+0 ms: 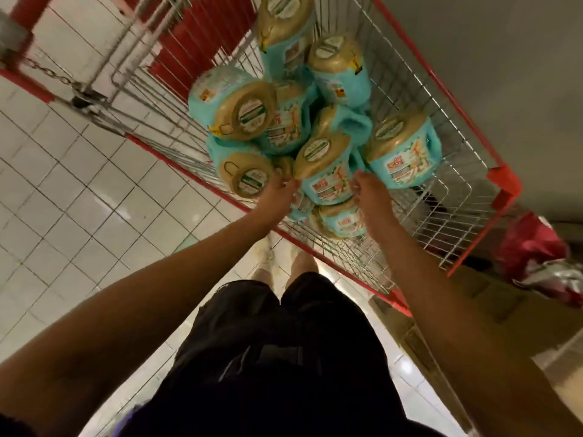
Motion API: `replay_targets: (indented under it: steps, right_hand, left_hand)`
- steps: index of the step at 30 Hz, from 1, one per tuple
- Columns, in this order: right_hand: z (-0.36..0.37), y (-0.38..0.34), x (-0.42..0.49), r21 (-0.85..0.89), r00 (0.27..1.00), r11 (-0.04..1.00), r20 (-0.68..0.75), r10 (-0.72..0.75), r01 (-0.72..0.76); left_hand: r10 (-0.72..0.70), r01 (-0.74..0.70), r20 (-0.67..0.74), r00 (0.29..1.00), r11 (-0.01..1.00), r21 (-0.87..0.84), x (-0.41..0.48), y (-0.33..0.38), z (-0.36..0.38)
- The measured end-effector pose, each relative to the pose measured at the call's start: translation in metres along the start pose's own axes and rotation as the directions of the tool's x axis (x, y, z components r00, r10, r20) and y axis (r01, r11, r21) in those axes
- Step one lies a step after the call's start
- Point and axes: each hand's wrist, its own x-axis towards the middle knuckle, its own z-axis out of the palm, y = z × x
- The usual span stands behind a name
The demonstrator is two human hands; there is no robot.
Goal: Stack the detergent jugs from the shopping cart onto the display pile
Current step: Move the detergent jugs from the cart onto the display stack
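Note:
Several turquoise detergent jugs with gold tops lie jumbled in the wire shopping cart (467, 197), which has red trim. Both my arms reach down into the cart's near end. My left hand (280, 197) holds the left edge of the gold top of the nearest upper jug (325, 171), squeezed between it and a neighbouring jug (249, 178). My right hand (369, 200) grips the same jug's right side, its fingertips hidden behind the jug. Another jug (340, 220) lies beneath it. The display pile is out of view.
The cart's handle, chain and lock (79, 96) are at the upper left over a white tiled floor (63, 200). A red bag (530, 247) and a cardboard box (473, 298) sit to the right of the cart. My legs in black shorts stand close to the cart.

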Motion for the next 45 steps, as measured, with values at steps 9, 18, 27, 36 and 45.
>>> replay_targets:
  steps: [9,18,27,36,45]
  right_hand:
    - [0.012,0.005,0.128,-0.112,0.981,0.978,-0.113,0.161,-0.173]
    - [0.002,0.027,0.151,0.055,0.991,0.993,0.091,0.103,-0.108]
    - [-0.022,0.005,0.104,0.036,0.954,0.973,0.206,0.217,-0.229]
    - [-0.027,-0.017,-0.021,0.105,0.963,0.984,0.244,0.117,-0.146]
    - [0.014,0.012,-0.153,-0.012,0.995,0.998,0.08,-0.063,0.064]
  left_hand:
    - [-0.26,0.227,-0.126,0.957,0.946,-0.231,0.089,0.01,0.026]
    - [-0.186,0.163,-0.212,0.959,0.979,-0.124,0.096,0.009,0.048]
    - [-0.019,-0.018,-0.197,0.98,0.983,-0.182,0.041,0.036,0.016]
    - [0.232,-0.215,0.054,0.971,0.95,-0.228,-0.024,0.06,-0.027]
    - [0.269,-0.224,0.199,0.942,0.949,-0.224,-0.075,0.041,-0.056]
